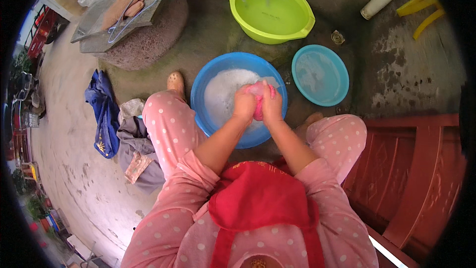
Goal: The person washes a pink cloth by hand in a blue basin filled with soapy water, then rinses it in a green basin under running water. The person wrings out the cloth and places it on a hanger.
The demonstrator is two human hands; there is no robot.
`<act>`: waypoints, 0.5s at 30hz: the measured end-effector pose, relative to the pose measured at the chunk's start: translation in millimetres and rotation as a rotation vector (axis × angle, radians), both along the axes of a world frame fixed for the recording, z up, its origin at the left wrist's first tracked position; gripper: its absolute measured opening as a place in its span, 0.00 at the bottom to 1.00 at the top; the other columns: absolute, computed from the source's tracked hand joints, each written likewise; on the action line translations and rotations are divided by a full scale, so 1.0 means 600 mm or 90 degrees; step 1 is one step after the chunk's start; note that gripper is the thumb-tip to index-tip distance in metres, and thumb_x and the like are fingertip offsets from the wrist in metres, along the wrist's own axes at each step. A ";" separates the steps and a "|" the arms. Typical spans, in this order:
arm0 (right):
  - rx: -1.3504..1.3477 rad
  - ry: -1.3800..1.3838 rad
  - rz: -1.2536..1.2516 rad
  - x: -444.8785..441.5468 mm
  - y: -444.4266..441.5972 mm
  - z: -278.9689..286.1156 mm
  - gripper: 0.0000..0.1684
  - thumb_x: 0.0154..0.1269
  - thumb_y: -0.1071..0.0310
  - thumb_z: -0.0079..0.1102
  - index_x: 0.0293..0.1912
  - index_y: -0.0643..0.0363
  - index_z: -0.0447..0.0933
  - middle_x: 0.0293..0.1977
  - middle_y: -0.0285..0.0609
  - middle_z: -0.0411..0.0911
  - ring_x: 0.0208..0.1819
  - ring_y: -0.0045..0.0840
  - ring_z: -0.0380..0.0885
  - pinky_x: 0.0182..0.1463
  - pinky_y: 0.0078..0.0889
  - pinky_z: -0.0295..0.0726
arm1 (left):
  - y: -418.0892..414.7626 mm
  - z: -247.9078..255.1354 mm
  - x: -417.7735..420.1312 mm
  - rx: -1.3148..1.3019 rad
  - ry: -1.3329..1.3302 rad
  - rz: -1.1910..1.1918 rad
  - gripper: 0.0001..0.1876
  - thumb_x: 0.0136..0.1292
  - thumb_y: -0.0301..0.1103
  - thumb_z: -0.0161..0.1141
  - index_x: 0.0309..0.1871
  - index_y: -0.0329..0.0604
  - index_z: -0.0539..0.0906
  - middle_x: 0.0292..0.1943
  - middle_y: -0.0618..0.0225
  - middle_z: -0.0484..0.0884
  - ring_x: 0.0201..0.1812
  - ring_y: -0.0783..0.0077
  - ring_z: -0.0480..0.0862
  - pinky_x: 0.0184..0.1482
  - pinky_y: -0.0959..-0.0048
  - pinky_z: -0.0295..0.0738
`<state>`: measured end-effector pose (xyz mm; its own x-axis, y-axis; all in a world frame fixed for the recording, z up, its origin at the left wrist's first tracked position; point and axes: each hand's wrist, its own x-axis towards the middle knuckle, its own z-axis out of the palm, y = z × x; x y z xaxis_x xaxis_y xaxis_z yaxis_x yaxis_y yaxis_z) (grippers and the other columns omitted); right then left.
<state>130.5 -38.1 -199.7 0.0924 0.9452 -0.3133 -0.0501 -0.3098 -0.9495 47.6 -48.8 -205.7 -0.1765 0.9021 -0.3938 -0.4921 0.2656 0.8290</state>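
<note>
A bunched pink cloth (pixel 259 108) is squeezed between my two hands above a blue plastic basin (pixel 199 98). My left hand (pixel 245 102) grips it from the left, and my right hand (pixel 272 105) from the right. White suds (pixel 223 91) cover much of the water in the basin under them. Part of the cloth is hidden by my fingers. The basin stands on the ground between my knees.
A lime-green tub (pixel 249 26) with water and hoses stands beyond, a small turquoise basin (pixel 346 78) to the right. Blue clothing (pixel 102 115) and grey clothing (pixel 139 156) lie at left. A stone slab (pixel 148 20) bears hangers. A red wooden door (pixel 405 171) is at right.
</note>
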 end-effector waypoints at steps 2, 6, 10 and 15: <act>-0.065 0.138 -0.012 0.006 0.008 -0.016 0.15 0.64 0.57 0.52 0.39 0.60 0.75 0.35 0.41 0.77 0.34 0.25 0.74 0.40 0.29 0.74 | -0.003 -0.004 0.012 0.027 0.112 -0.021 0.08 0.59 0.24 0.47 0.36 0.38 0.79 0.34 0.61 0.81 0.36 0.68 0.79 0.38 0.71 0.74; -0.210 0.303 -0.006 0.002 0.003 0.002 0.11 0.66 0.63 0.44 0.38 0.55 0.74 0.35 0.40 0.76 0.36 0.27 0.76 0.40 0.34 0.76 | -0.015 0.033 0.011 0.055 0.424 -0.068 0.08 0.55 0.22 0.48 0.31 0.37 0.80 0.25 0.64 0.80 0.29 0.73 0.76 0.31 0.71 0.71; -0.292 0.386 0.052 -0.001 0.004 -0.013 0.11 0.63 0.62 0.45 0.36 0.54 0.75 0.31 0.40 0.76 0.32 0.29 0.76 0.33 0.38 0.75 | -0.021 0.039 0.000 0.160 0.538 -0.070 0.08 0.50 0.21 0.48 0.29 0.36 0.79 0.20 0.62 0.77 0.27 0.74 0.75 0.30 0.70 0.71; -0.255 0.219 0.078 0.001 0.055 0.018 0.12 0.62 0.61 0.48 0.36 0.56 0.77 0.34 0.42 0.78 0.33 0.28 0.77 0.34 0.38 0.76 | 0.005 0.073 0.004 0.226 0.475 -0.008 0.08 0.49 0.21 0.47 0.29 0.35 0.78 0.22 0.60 0.77 0.29 0.72 0.76 0.33 0.71 0.71</act>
<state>131.4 -4.9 -188.7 -0.1830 0.7425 -0.6444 -0.2779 -0.6678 -0.6906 50.2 -45.7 -161.7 -0.2677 0.9546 0.1311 0.2222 -0.0712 0.9724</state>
